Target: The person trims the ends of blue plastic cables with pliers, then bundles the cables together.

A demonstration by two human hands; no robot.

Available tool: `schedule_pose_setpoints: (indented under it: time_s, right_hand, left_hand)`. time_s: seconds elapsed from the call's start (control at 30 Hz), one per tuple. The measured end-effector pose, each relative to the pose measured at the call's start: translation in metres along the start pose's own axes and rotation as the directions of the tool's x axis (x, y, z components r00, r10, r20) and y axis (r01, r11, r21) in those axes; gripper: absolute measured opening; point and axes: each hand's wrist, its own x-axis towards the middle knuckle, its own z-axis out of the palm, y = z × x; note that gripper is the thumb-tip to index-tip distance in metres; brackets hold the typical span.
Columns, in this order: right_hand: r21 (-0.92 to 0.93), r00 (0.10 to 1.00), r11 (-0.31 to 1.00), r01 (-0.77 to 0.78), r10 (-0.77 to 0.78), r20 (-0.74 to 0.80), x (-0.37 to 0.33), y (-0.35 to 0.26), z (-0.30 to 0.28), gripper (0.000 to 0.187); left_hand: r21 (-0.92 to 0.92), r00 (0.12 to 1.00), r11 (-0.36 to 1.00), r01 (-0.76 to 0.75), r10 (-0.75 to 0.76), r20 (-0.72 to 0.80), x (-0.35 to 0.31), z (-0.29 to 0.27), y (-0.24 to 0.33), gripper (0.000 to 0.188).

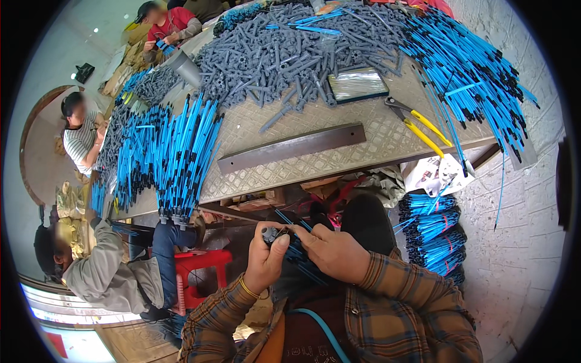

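Observation:
My left hand point(264, 260) is closed around a grey ribbed plastic fitting point(269, 234), its round end facing up between thumb and fingers. My right hand point(334, 249) is closed beside it, thumb and forefinger pinched together at the fitting's edge. Something thin and dark seems to lie between those fingertips, too small to name. Below and behind both hands show blue rods with black ends point(302, 266), partly hidden by the hands; whether they join the fitting I cannot tell. Both hands are over my lap, in front of the table's near edge.
On the patterned table point(290, 181) lie a dark metal bar point(290, 147), yellow-handled pliers point(420, 127), a box of thin silvery strips point(358, 85), a heap of grey fittings point(260, 54) and blue rods point(466, 66). Rod bundles point(433, 233) stand right. A person point(115, 272) sits left near a red stool point(203, 272).

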Motion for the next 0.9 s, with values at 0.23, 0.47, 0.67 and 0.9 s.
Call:
schedule_pose_setpoints:
  time_s: [0.23, 0.47, 0.67, 0.9]
  right_hand:
    - [-0.033, 0.999, 0.999, 0.041, -0.042, -0.029, -0.0006, -0.0015, -0.0009, 0.047]
    - [0.056, 0.998, 0.998, -0.015, 0.019, -0.059, -0.0018, -0.0012, 0.0042, 0.053]
    - [0.051, 0.999, 0.999, -0.005, 0.007, -0.032, -0.0008, -0.0013, 0.0033, 0.055]
    - [0.006, 1.0, 1.0, 0.008, -0.008, -0.026, -0.0032, -0.0017, 0.0037, 0.051]
  left_hand:
    - [-0.03, 1.0, 1.0, -0.008, 0.008, 0.007, -0.0008, 0.0031, 0.0003, 0.025]
    - [-0.04, 1.0, 0.999, -0.014, 0.014, -0.002, -0.0017, 0.002, -0.0069, 0.025]
    - [-0.057, 1.0, 0.998, -0.005, 0.005, -0.002, -0.0026, 0.0016, -0.0038, 0.025]
    - [-0.052, 1.0, 0.999, 0.015, -0.015, -0.007, -0.002, 0.0022, -0.0034, 0.024]
